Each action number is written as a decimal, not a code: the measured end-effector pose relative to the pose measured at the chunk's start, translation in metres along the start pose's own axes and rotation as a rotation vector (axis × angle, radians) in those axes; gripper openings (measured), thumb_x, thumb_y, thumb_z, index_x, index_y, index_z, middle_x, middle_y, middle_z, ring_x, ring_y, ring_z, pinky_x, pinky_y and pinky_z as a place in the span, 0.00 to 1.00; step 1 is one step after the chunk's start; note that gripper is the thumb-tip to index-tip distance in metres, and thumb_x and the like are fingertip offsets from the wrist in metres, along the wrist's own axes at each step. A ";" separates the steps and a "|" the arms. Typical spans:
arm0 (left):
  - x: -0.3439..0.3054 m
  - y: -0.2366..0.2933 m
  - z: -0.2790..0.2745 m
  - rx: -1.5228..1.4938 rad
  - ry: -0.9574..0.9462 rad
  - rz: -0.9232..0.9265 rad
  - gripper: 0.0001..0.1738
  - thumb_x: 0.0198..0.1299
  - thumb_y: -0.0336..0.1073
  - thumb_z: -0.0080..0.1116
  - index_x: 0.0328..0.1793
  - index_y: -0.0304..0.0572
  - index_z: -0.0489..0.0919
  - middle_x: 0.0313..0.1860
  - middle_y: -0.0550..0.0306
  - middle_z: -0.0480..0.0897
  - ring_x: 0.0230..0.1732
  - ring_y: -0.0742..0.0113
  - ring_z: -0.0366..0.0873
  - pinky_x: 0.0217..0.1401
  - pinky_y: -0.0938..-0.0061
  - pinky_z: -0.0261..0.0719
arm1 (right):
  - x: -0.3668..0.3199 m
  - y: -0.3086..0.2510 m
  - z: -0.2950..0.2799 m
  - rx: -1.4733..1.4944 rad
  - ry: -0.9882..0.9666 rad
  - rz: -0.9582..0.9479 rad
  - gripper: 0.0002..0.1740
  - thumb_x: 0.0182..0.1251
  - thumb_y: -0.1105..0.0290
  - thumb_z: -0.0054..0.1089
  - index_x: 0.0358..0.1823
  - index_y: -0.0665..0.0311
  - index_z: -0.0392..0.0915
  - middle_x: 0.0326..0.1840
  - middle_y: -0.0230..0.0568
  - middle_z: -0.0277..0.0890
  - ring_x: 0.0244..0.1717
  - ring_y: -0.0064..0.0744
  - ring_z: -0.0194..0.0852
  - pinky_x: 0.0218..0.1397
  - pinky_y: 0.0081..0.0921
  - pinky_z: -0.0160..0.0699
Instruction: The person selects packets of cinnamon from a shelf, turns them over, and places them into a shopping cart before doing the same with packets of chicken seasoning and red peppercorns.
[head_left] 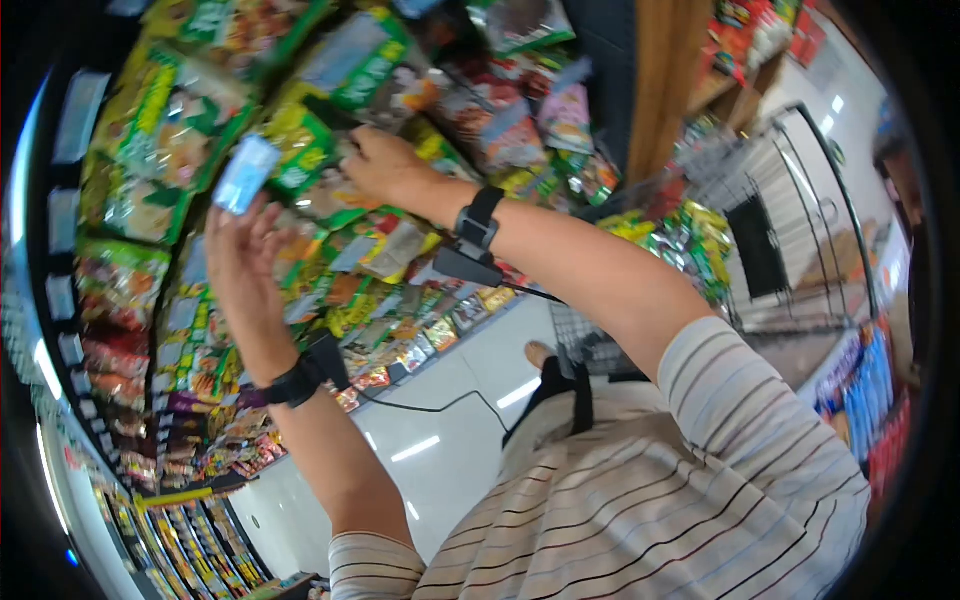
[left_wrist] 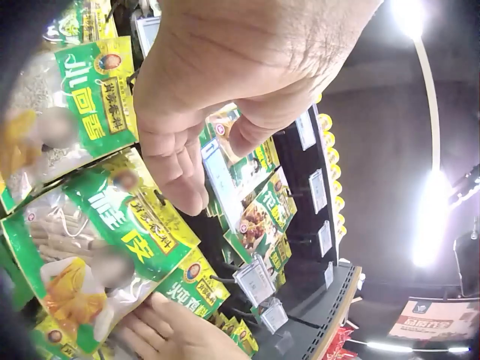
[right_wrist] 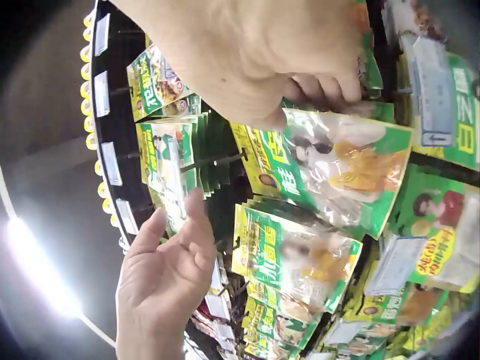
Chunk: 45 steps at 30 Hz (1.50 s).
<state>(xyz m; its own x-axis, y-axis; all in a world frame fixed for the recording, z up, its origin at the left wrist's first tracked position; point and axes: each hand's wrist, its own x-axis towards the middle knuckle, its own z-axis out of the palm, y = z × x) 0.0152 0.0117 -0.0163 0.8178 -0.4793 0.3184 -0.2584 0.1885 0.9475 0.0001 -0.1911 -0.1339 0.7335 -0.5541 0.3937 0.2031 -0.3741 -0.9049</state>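
Behind the right hand: the top edge of the green plastic snack packet [right_wrist: 330, 169] is covered by curled fingers, so its hanging hole and peg cannot be seen.
Lettering: the print on the packets is blurred in the head view. The wrist views show large white and yellow characters, some of them smeared.
Frame edges: the black metal display rack [right_wrist: 112, 97] runs out of view at the top and left. The person's body below the striped shirt [head_left: 640, 500] is cut off.
Rack contents: rows of hanging green packets fill the upper part of the rack, and smaller mixed-colour packets fill the lower rows.
Cart contents: the wire shopping cart [head_left: 790, 200] at the right holds what looks like a heap of green and yellow packets.
Packet: a green header, a clear window showing yellow pieces, and a glossy, creased film. It hangs in the upper rows near the middle of the rack.
Right hand [head_left: 385, 165]: thumb and curled fingers pinch the top edge of the green plastic snack packet.
Left hand [head_left: 240, 265]: raised beside it at the rack's left, fingers relaxed and spread, holding nothing.
Pale blue price tag [head_left: 245, 175]: just above the left fingertips, and contact cannot be told.
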 end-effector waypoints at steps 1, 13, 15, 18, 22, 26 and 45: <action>-0.010 -0.003 0.008 0.030 0.059 0.015 0.31 0.74 0.43 0.53 0.76 0.34 0.62 0.61 0.38 0.79 0.56 0.55 0.82 0.52 0.66 0.84 | -0.014 0.008 -0.010 -0.026 -0.047 -0.042 0.25 0.65 0.58 0.57 0.56 0.70 0.74 0.54 0.62 0.78 0.59 0.61 0.75 0.62 0.47 0.73; -0.147 -0.178 0.140 0.224 -0.450 -0.653 0.27 0.71 0.50 0.55 0.64 0.34 0.76 0.52 0.53 0.82 0.49 0.65 0.82 0.50 0.71 0.82 | -0.234 0.087 -0.214 0.356 -0.233 0.677 0.16 0.73 0.59 0.55 0.49 0.64 0.80 0.42 0.36 0.83 0.41 0.26 0.82 0.44 0.26 0.82; -0.161 -0.220 0.169 0.230 -0.615 -0.702 0.27 0.72 0.51 0.54 0.64 0.35 0.76 0.52 0.53 0.82 0.50 0.66 0.81 0.50 0.71 0.81 | -0.264 0.102 -0.248 0.364 -0.098 0.824 0.17 0.73 0.59 0.56 0.50 0.65 0.80 0.42 0.37 0.83 0.40 0.27 0.82 0.45 0.26 0.83; -0.174 -0.274 0.214 0.286 -0.804 -0.736 0.28 0.71 0.51 0.55 0.64 0.34 0.75 0.52 0.52 0.82 0.52 0.64 0.81 0.52 0.69 0.80 | -0.304 0.107 -0.284 0.391 0.078 0.923 0.17 0.74 0.59 0.55 0.51 0.66 0.79 0.42 0.38 0.83 0.40 0.26 0.82 0.45 0.24 0.82; -0.182 -0.377 0.260 0.433 -0.914 -0.667 0.31 0.69 0.51 0.57 0.63 0.27 0.74 0.55 0.43 0.83 0.57 0.55 0.81 0.59 0.65 0.78 | -0.343 0.114 -0.314 0.367 0.190 1.040 0.17 0.75 0.59 0.54 0.51 0.66 0.79 0.42 0.37 0.82 0.40 0.26 0.82 0.45 0.24 0.81; -0.169 -0.439 0.295 0.646 -0.975 -0.587 0.35 0.65 0.49 0.58 0.71 0.31 0.70 0.61 0.44 0.81 0.62 0.55 0.80 0.62 0.66 0.75 | -0.373 0.124 -0.327 0.418 0.299 1.103 0.15 0.76 0.60 0.52 0.51 0.65 0.77 0.43 0.37 0.82 0.39 0.25 0.82 0.45 0.24 0.81; -0.193 -0.622 0.347 0.523 -0.710 -0.572 0.19 0.58 0.35 0.62 0.52 0.28 0.77 0.44 0.40 0.86 0.47 0.51 0.84 0.51 0.64 0.80 | -0.407 0.186 -0.334 0.581 0.382 1.217 0.13 0.78 0.64 0.51 0.52 0.66 0.77 0.45 0.39 0.82 0.44 0.27 0.82 0.50 0.25 0.82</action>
<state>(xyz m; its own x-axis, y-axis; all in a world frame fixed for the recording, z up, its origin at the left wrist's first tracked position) -0.1604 -0.3108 -0.6565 0.4427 -0.8044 -0.3962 -0.2569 -0.5371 0.8034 -0.4772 -0.2840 -0.4087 0.4414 -0.5047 -0.7420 -0.1194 0.7865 -0.6060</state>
